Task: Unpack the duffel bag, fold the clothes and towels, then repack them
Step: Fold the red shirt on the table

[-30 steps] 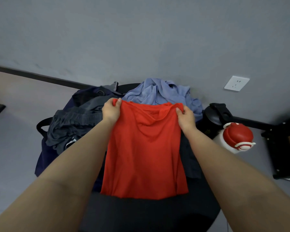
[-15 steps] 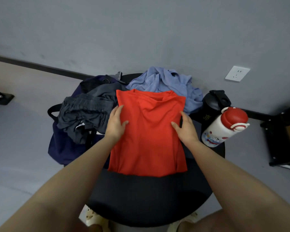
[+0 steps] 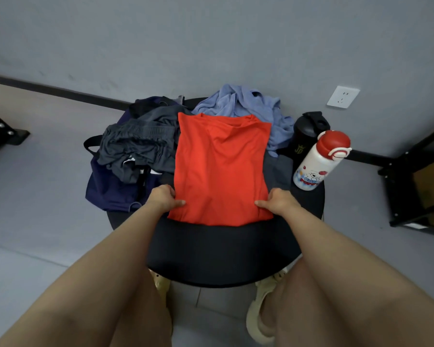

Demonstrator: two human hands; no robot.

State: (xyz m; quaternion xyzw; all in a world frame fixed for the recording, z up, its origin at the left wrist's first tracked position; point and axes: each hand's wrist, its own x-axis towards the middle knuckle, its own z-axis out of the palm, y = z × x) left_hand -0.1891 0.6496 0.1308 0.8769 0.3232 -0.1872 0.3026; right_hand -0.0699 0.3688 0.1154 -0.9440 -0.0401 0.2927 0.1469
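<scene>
Red shirt [image 3: 221, 169] flat on table [image 3: 223, 256]; hems pinched, left hand [image 3: 162, 200], right hand [image 3: 278, 202].

One round table [image 3: 223, 256] carried everything. On it lay one red shirt [image 3: 221, 169] at the centre, one blue towel [image 3: 248, 108] at 12 o'clock, one pair of grey shorts [image 3: 138, 146] at 10 o'clock on one navy bag [image 3: 108, 189], and two bottles at 3 o'clock: one white [image 3: 313, 169], one black [image 3: 303, 136]. Two hands were there, the left hand [image 3: 162, 199] and right hand [image 3: 280, 202]. One wall socket [image 3: 343, 96] showed at 2 o'clock.
</scene>
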